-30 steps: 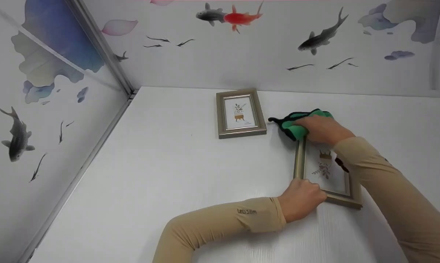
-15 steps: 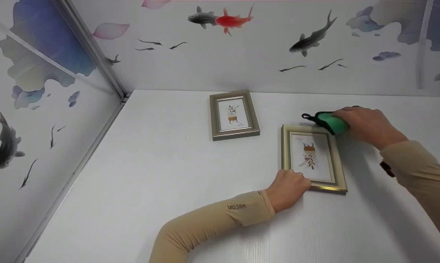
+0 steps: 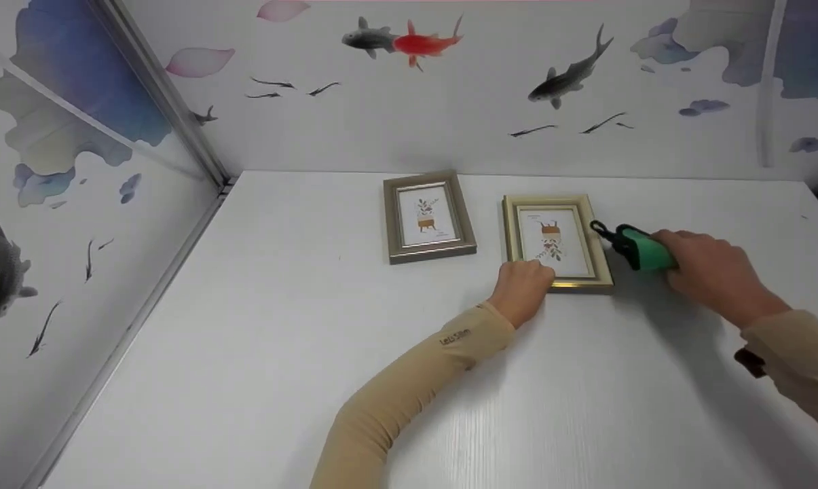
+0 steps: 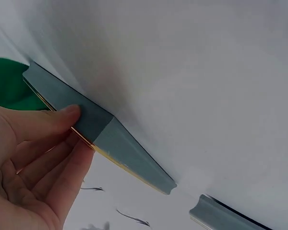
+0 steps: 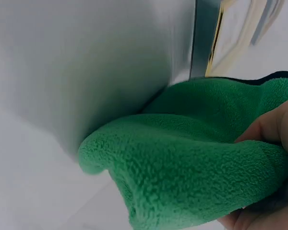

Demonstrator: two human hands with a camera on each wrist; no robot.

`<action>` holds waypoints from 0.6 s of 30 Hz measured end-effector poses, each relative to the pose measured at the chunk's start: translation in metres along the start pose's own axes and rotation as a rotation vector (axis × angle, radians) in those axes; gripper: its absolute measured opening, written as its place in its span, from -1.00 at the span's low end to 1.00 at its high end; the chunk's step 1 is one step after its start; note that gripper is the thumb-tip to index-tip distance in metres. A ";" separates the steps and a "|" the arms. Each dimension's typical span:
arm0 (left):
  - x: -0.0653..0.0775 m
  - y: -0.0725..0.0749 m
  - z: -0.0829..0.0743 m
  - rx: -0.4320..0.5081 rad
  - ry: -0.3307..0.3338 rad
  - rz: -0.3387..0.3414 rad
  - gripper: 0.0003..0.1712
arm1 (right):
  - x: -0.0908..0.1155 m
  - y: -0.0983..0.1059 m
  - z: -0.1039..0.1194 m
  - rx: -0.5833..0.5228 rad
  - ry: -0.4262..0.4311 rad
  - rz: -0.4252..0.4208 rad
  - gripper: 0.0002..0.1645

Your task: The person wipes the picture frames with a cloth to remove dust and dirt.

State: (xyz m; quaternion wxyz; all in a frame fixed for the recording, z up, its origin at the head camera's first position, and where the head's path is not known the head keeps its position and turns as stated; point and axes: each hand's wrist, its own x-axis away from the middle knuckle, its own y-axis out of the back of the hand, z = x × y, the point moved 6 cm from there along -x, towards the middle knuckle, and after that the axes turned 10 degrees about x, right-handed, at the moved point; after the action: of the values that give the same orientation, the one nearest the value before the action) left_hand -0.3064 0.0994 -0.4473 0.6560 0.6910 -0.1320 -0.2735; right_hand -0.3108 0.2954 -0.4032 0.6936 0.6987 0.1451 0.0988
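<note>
My left hand (image 3: 523, 293) pinches the near left corner of a gold picture frame (image 3: 600, 261). In the left wrist view the thumb lies on the frame's grey side edge (image 4: 129, 153) with the fingers across its face. The frame lies face up, its potted-plant print upside down from here. To its right my right hand (image 3: 721, 275) grips a green cloth (image 3: 653, 252) with black edging and a small black loop. The right wrist view shows the fluffy cloth (image 5: 173, 167) bunched between thumb and fingers, close over the table.
A second, darker picture frame (image 3: 396, 224) lies to the left of the gold one, its plant print upright. Both rest on a white table (image 3: 280, 326). White panels with painted fish (image 3: 425, 45) rise behind and on the left.
My left hand has moved the gold frame away from me, level with the darker one. My right hand has drawn the cloth off the gold frame, to the right and nearer me.
</note>
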 end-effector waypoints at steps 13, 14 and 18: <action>-0.029 -0.005 0.032 0.032 0.127 0.026 -0.82 | 0.051 -0.036 0.062 0.015 0.154 -0.076 -0.46; -0.029 -0.004 0.033 0.047 0.121 0.036 -0.82 | 0.054 -0.037 0.066 0.034 0.161 -0.074 -0.42; -0.027 0.000 0.036 0.164 0.094 0.098 -0.82 | 0.066 -0.040 0.078 0.078 0.200 -0.063 -0.33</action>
State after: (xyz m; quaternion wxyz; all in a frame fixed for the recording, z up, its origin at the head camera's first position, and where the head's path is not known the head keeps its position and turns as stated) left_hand -0.3484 0.0836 -0.4409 0.6151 0.7473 -0.1567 -0.1968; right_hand -0.2254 0.2439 -0.4490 0.6505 0.7071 0.2390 0.1405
